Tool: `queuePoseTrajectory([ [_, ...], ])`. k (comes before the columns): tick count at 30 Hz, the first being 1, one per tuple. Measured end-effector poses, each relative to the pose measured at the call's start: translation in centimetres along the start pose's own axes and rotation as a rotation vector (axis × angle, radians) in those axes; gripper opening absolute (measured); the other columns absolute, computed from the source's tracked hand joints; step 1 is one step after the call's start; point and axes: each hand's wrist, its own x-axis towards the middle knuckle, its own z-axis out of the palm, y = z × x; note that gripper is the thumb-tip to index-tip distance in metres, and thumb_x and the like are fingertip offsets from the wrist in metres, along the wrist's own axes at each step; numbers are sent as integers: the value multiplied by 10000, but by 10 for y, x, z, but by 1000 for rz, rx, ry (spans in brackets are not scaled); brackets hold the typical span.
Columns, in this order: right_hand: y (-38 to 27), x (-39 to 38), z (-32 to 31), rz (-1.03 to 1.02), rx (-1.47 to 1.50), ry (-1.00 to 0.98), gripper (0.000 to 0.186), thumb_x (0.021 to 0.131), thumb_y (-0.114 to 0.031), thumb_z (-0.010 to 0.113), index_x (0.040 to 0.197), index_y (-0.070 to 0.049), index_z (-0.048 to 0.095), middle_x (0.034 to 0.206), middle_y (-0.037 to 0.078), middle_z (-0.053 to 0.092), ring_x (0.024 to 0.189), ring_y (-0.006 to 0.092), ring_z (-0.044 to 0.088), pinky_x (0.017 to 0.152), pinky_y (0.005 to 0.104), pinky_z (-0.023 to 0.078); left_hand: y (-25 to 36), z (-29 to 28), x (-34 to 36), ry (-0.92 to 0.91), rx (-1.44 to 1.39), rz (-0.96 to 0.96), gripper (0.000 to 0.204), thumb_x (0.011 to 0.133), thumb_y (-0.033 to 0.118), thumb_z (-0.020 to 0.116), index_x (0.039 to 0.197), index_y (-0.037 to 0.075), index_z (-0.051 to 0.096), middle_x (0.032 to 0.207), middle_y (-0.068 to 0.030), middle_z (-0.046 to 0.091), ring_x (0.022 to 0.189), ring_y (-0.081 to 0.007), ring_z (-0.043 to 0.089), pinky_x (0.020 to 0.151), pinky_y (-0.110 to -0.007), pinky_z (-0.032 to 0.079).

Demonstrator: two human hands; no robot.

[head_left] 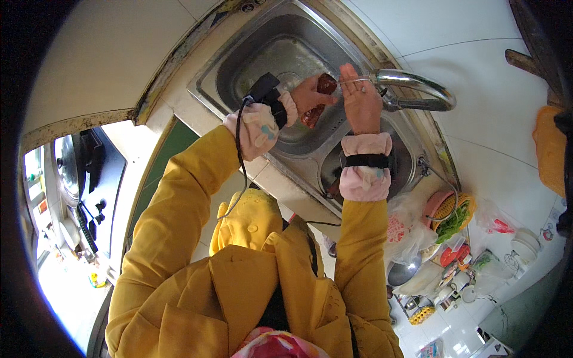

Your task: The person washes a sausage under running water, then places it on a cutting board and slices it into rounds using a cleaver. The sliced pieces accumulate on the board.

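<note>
Over the larger basin of the steel sink [236, 74], my left hand [307, 96] is wrapped round a glossy, dark reddish-brown piece [326, 84] that looks like meat. It shows both above and below my fingers; its exact kind is unclear. My right hand [361, 107] is raised beside it, with fingers stretched out and nothing held. A curved chrome faucet [415, 80] reaches in from the right, its spout end beside my right fingers. A thin line, apparently water, runs from it past those fingers toward the piece.
The smaller basin [334, 170] lies partly beneath my right forearm. To the right stand a yellow basket [468, 209] with leafy greens [455, 225], plastic bags [406, 230] and stacked white bowls [525, 244]. A black cooktop [101, 185] is at the left. An orange board [549, 149] leans at the far right.
</note>
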Motion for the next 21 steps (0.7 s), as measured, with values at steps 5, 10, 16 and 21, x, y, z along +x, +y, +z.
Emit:
queuePoseTrajectory([
  [5,1,-1,7,157,827,194,415,1036,-213,351,1320,78,433,1421,238,440,1321,333,445,1122,413,350,2,-1,-4,-17,-212,-134,306,850,223,759,1046,76,576,909,8,562,832,-122,542,764,-314,465],
  [10,-23,-16,32,228,164,163,385,1042,-235,395,1329,18,436,1329,209,525,1224,314,521,1016,361,405,6,13,5,112,-323,8,300,944,374,632,1038,89,633,883,-15,621,737,-120,561,675,-328,482],
  [16,-43,-17,78,-53,248,368,415,1011,-178,457,1376,-1,367,1164,204,567,1055,363,571,907,419,450,-1,3,11,72,-538,-125,485,998,531,442,1123,103,633,1018,-40,643,865,-176,602,766,-338,512],
  [21,-34,-6,69,-123,103,384,347,992,-214,528,1267,-11,469,1153,170,600,1016,298,610,881,373,474,-5,-13,1,488,39,-142,388,945,350,623,1175,38,604,1027,-73,646,928,-207,607,834,-349,505],
])
